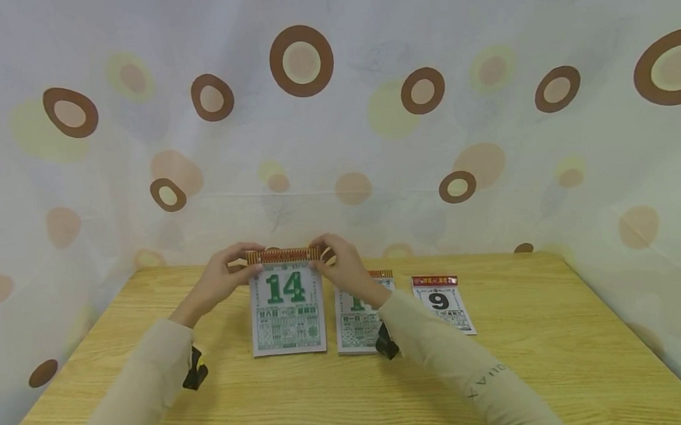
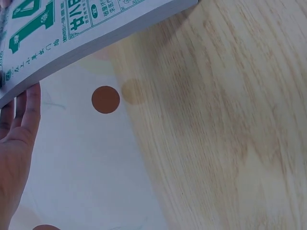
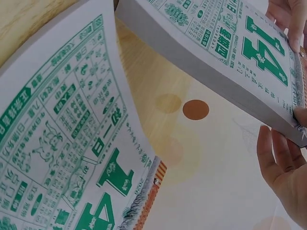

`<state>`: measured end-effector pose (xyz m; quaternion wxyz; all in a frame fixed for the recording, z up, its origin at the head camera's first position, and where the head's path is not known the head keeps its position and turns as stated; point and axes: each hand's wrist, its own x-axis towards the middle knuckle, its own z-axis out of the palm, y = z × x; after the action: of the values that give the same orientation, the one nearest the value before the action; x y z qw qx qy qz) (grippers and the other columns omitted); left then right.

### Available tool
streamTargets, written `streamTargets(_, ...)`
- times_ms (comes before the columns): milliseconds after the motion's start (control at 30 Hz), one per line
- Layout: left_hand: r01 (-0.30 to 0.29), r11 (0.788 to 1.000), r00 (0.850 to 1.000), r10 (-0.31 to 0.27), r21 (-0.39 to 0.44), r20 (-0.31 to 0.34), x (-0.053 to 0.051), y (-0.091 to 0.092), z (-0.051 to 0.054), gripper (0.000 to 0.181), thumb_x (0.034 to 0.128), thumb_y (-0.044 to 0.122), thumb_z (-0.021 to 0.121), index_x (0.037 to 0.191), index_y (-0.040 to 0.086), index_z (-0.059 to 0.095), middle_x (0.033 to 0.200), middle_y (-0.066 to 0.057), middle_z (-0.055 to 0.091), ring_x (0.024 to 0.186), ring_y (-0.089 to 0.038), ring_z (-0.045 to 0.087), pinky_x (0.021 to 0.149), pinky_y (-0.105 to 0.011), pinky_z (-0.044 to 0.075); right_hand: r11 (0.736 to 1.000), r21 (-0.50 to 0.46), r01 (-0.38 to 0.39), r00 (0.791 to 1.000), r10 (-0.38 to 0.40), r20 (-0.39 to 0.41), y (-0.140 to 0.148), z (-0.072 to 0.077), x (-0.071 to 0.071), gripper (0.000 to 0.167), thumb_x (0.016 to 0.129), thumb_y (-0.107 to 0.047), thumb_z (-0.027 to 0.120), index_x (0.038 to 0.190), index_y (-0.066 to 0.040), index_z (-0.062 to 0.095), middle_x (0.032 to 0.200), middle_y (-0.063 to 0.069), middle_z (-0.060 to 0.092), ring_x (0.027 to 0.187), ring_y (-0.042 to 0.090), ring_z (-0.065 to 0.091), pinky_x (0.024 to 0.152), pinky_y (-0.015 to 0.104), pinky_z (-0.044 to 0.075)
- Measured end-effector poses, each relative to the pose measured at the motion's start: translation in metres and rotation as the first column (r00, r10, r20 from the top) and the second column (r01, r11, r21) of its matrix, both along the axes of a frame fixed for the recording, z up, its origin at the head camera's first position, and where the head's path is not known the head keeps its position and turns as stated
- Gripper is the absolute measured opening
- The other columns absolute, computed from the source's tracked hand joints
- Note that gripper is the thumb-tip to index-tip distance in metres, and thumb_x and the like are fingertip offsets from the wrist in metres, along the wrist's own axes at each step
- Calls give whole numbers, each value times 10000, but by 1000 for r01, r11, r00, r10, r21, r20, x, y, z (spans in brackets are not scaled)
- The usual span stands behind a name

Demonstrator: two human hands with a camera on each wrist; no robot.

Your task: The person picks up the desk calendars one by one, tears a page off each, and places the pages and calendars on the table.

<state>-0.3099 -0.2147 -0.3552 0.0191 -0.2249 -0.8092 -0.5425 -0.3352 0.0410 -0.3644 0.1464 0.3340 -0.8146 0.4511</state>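
Calendar w/ green 14 (image 1: 287,313) is just L of mid calendar (image 1: 357,330), L hand (image 1: 221,278) & R hand (image 1: 343,266) each pinching a top corner. Small calendar (image 1: 446,307) lies R of mid calendar on bench (image 1: 254,406).

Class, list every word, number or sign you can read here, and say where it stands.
"14": held calendar
"廿八日": held calendar
"星期四": held calendar
"1", next digit not fully visible: middle calendar
"初一日": middle calendar
"9": rightmost calendar
Too small or blurred: right sleeve lettering, remaining calendar print.
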Motion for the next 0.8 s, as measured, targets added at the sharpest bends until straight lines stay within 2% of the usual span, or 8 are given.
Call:
streamTargets(200,5,1000,1000,-5,-9,-11,-1,2,9,365,889,178,594,1240,110,518,1059,-191,585,883,-215,653,721,-320,557,1000,-4,4,1000,-4,2,3,7,0,284,843,-89,646,1109,-36,561,1011,100,577,844,201,593,721,240,524)
streamTargets(400,11,1000,1000,-11,-25,-23,0,8,22,380,881,184,606,1246,114,525,1103,-176,583,928,-268,640,738,-318,554,999,-50,-15,1000,14,-19,9,15,0,294,843,-84,645,1115,-11,562,1045,129,581,863,239,594,761,324,531)
streamTargets(533,8,1000,999,-9,-24,-37,0,12,30,386,880,179,608,1249,100,530,1121,-177,586,912,-224,653,735,-317,557,998,-67,-11,1000,11,2,13,21,-1,295,855,-102,634,1132,-33,559,1068,119,578,876,230,586,763,364,532)
streamTargets(800,5,1000,999,-6,-8,-47,-1,18,37,372,878,201,610,1239,133,548,1126,-161,607,908,-197,657,731,-323,559,997,-80,2,999,1,40,20,32,1,323,866,-125,623,1163,-24,549,1107,124,571,923,267,576,791,359,520)
